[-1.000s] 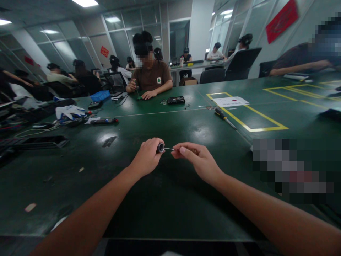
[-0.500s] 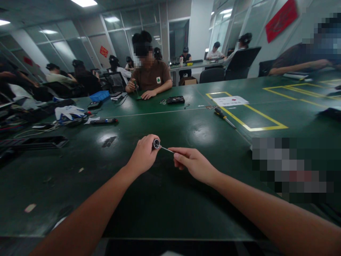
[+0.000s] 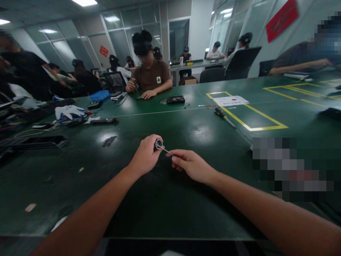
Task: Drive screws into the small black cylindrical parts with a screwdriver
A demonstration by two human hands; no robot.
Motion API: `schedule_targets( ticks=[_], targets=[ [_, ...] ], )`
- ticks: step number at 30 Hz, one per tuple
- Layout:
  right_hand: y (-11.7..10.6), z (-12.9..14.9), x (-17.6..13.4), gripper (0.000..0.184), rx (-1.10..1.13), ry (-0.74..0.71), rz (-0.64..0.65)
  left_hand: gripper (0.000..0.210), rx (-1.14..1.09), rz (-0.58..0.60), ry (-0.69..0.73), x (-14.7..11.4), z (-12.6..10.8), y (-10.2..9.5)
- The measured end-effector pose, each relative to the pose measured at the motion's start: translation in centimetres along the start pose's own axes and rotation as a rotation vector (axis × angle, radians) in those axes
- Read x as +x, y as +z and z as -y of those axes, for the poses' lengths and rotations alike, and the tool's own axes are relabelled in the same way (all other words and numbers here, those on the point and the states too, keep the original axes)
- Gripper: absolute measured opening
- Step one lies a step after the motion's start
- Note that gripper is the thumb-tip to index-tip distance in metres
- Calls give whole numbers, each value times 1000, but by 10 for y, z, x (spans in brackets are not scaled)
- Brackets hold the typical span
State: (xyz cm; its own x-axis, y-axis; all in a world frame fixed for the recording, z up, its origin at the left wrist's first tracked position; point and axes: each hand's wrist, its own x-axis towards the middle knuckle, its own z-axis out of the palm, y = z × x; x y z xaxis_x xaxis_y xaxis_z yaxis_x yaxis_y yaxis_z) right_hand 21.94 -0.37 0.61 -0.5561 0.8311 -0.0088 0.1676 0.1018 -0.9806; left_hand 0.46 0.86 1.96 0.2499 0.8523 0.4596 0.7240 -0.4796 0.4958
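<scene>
My left hand is closed round a small dark cylinder with a pale ring-shaped end, and that end faces me. Most of the cylinder's body is hidden by my fingers. Between thumb and fingers, my right hand pinches a thin metal rod. The rod's far tip reaches into the ringed end of the cylinder; how deep I cannot tell. Its near end disappears in my right hand, so the kind of tool does not show. Both hands are above the green table.
A black-and-yellow screwdriver lies ahead on the right, near a paper sheet. Further left are a dark pen-shaped tool, white gloves and a blue tray. Across the table a person works on a small green board.
The rod's tip has gone from the cylinder's rim to inside its ringed end. The cylinder has shifted slightly right and its end faces me more. A person in black now shows at far left.
</scene>
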Motion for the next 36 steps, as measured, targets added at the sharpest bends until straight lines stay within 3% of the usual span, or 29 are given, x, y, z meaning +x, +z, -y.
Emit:
schedule_targets(
  ticks=[4,9,14,36],
  targets=[
    [-5,12,-4,27,0,17,-126,12,22,-16,-39,2,2,-2],
    [-11,24,-10,29,-29,-108,-207,14,67,-11,-28,2,4,-2],
    [-12,24,-13,9,-130,-160,-235,12,81,0,5,2,4,-2],
    [-9,25,-13,13,-195,-141,-277,17,265,85,107,1,2,-6]
  ],
)
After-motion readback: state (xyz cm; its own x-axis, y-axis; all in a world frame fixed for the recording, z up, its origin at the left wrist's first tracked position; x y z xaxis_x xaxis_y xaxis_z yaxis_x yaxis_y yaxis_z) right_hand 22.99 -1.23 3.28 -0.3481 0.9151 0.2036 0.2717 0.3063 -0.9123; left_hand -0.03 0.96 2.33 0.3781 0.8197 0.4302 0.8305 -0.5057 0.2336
